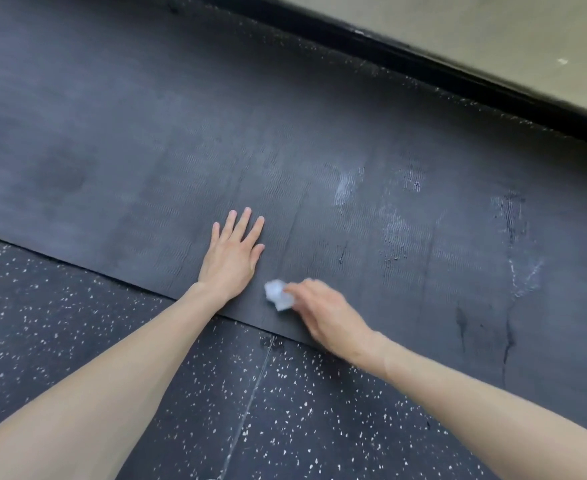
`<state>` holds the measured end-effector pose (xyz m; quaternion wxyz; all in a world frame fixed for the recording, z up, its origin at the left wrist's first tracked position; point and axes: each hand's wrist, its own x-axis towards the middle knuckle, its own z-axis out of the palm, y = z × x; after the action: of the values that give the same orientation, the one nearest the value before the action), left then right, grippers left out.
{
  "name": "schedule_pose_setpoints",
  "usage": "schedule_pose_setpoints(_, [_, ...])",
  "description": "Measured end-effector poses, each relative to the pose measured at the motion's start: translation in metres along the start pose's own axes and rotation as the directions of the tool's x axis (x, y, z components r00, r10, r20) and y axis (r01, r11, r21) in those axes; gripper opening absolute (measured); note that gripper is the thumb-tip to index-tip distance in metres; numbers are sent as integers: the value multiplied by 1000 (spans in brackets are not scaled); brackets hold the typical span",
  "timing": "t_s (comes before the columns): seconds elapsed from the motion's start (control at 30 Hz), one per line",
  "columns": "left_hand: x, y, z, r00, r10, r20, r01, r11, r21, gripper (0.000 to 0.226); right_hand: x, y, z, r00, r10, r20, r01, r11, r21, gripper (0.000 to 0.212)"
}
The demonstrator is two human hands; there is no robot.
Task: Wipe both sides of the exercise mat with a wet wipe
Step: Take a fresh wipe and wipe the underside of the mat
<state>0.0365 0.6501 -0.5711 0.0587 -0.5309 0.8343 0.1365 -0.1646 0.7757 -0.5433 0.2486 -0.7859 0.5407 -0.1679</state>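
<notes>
The exercise mat lies on the floor, the wall behind it.

The single head view looks down and forward, close over the exercise mat.

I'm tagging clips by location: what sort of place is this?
Probably a gym or workout room: black speckled rubber flooring, a dark exercise mat laid on it, and a black baseboard under a plain wall.

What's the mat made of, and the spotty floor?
The exercise mat looks like dark foam or rubber, matte, with a fine wavy ribbed texture and wet streaks. The floor seems rubber gym flooring: black with white flecks and a seam.
</notes>
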Motion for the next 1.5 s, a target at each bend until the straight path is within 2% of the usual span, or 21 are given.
schedule_pose_setpoints(0.1, [0,0,1,1000,-4,-10,4,1000,13,57,-18,-13,5,974,-179,140,186,982,-34,16])
schedule_pose_setpoints(0.17, [-1,1,2,1000,-6,-17,7,1000,24,57,-5,6,1,966,-199,162,219,969,-115,11])
schedule_pose_setpoints(0.2, [-1,1,2,1000,-9,-21,9,1000,26,57,9,20,-4,980,-159,119,176,973,-152,11])
schedule_pose_setpoints(0.27, [-2,1,0,1000,-16,-17,17,999,35,57,41,53,-24,999,1,-49,-11,979,-203,18])
schedule_pose_setpoints(0.33, [-3,2,-1,1000,-17,-14,18,999,47,57,63,81,-50,957,192,-217,-237,950,-202,14])
schedule_pose_setpoints(0.37, [-4,4,-2,1000,-16,-17,17,999,48,57,67,87,-58,931,246,-268,-301,936,-185,11])
schedule_pose_setpoints(0.43, [-3,7,-5,999,-29,-31,30,999,31,56,64,81,-61,932,235,-275,-291,939,-182,11])
schedule_pose_setpoints(0.57, [3,19,-9,996,-91,-2,91,995,48,58,21,32,-32,998,38,-51,-44,989,-138,10])
schedule_pose_setpoints(0.7, [3,31,-15,992,-109,70,101,988,116,58,-7,-4,-19,967,-138,214,161,982,-94,10])
schedule_pose_setpoints(0.8, [7,25,-23,992,-78,103,61,986,156,56,8,7,-24,957,-151,246,196,966,-170,17])
schedule_pose_setpoints(0.87, [11,23,-31,994,-59,96,39,979,199,53,29,30,-32,988,-60,141,93,965,-245,20])
schedule_pose_setpoints(0.9, [15,24,-35,995,-38,88,16,970,241,52,43,44,-39,999,40,36,-29,966,-255,18])
schedule_pose_setpoints(0.97, [25,26,-41,1000,5,19,-11,952,306,53,71,74,-55,958,251,-140,-276,938,-207,14])
schedule_pose_setpoints(1.03, [40,25,-42,999,37,-31,-25,943,333,58,87,91,-62,902,341,-264,-393,903,-174,13])
schedule_pose_setpoints(1.07, [48,24,-41,998,51,-39,-35,941,336,60,88,90,-60,893,334,-301,-390,909,-148,13])
schedule_pose_setpoints(1.13, [64,25,-39,997,68,-41,-53,952,300,62,78,74,-47,936,212,-281,-265,950,-167,13])
schedule_pose_setpoints(1.2, [79,31,-39,997,71,-4,-69,973,223,63,57,54,-33,990,35,-137,-61,980,-190,12])
schedule_pose_setpoints(1.3, [90,35,-31,996,73,52,-81,983,166,63,39,44,-23,987,-161,29,163,966,-199,9])
schedule_pose_setpoints(1.4, [90,35,-19,998,51,46,-58,986,156,65,62,72,-29,978,-208,21,206,943,-262,9])
schedule_pose_setpoints(1.43, [90,35,-17,998,54,37,-59,985,164,66,77,85,-34,980,-200,-14,187,935,-302,9])
schedule_pose_setpoints(1.5, [90,36,-18,998,59,32,-63,983,171,66,111,115,-48,984,-103,-144,50,943,-330,7])
